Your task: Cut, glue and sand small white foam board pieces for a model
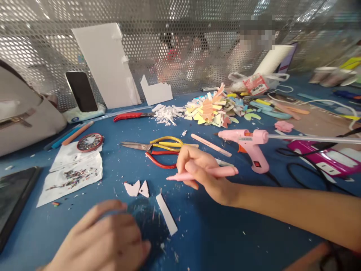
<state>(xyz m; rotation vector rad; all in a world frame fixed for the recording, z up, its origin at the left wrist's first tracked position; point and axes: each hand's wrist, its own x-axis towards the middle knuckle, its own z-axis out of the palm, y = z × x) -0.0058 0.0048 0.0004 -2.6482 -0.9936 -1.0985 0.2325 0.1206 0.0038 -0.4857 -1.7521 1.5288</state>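
Note:
My right hand (205,173) is closed around a pink marker pen (222,172), its narrow tip pointing left above the table. To the lower left, my left hand (104,237) is blurred, with bent fingers apart and nothing visible between them; its palm is hidden. Beyond its fingers lie two small white cut pieces (132,188) and a white strip (167,214). Scissors (138,146) with yellow and red handles rest behind my right hand, which covers part of them. Behind it also lies a pale pink stick with small print (211,145).
A pink glue gun (248,143) with its cord lies right, near a magenta power strip (327,158). Paper scraps (208,109) and red-handled pliers or cutters (128,116) are farther back. Left are a round tin (90,142), bead-strewn paper (56,188), a tablet (17,199) and a bag (28,109).

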